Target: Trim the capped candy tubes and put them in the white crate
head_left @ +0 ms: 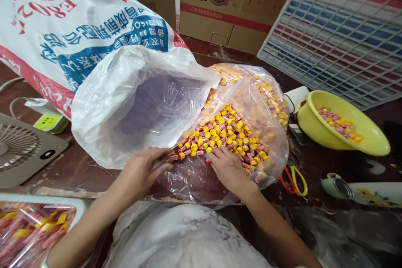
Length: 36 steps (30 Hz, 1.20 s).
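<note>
A clear plastic bag lies open on the table, full of small red-and-white pieces with yellow caps. My right hand rests on the near edge of these pieces, its fingertips among them; whether it pinches one is too small to tell. Left of it, my left hand is at the mouth of a big white woven sack, fingers drawn together near a few capped pieces. What they hold, if anything, is hidden. Inside the sack are clear plastic tubes.
A fan and a power strip stand left. A tray of filled tubes is at lower left. To the right are a yellow bowl, scissors, a flask and a white rack. Cardboard boxes stand behind.
</note>
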{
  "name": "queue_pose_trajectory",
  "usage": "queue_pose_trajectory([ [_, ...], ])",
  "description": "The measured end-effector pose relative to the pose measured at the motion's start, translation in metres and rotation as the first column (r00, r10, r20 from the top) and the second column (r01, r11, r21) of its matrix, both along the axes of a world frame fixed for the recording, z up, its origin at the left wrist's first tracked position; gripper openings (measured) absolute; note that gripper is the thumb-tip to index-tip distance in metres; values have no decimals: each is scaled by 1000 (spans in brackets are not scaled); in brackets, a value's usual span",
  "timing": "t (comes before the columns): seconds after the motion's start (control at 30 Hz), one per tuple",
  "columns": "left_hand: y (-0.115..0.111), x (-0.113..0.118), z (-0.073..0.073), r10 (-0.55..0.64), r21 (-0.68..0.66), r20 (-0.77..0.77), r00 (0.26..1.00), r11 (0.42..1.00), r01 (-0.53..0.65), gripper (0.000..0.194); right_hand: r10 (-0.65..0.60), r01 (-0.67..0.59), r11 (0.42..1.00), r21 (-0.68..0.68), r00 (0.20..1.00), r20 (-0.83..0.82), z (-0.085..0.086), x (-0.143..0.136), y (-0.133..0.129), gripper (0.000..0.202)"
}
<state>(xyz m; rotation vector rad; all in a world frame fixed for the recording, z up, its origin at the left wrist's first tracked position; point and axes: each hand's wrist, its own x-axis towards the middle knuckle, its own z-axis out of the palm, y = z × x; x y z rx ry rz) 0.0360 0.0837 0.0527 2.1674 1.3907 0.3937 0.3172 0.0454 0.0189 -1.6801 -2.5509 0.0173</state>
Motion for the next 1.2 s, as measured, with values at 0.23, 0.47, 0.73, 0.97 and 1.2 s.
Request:
queue_pose_trajectory([
  [0.23,-38,29,-13,135,-405,307,942,914,1,43,85,-49,994,95,908,-411,8,-9,-6,13],
  [0.47,-40,41,-17,145,-504,452,880,856,118,30,64,-83,997,4,732,-678,19,-23,-8,28],
  [0.73,-45,50,-13,275,-575,668,691,780,245,27,-45,-32,997,-75,559,-828,16,-35,-11,25],
  [0.97,-42,59,-12,556,-697,698,451,673,249,35,206,-181,978,107,726,-656,19,-44,-21,66],
  [1.2,-37,67,-11,561,-725,679,474,616,310,34,190,-111,980,165,766,-614,6,-51,-20,73],
])
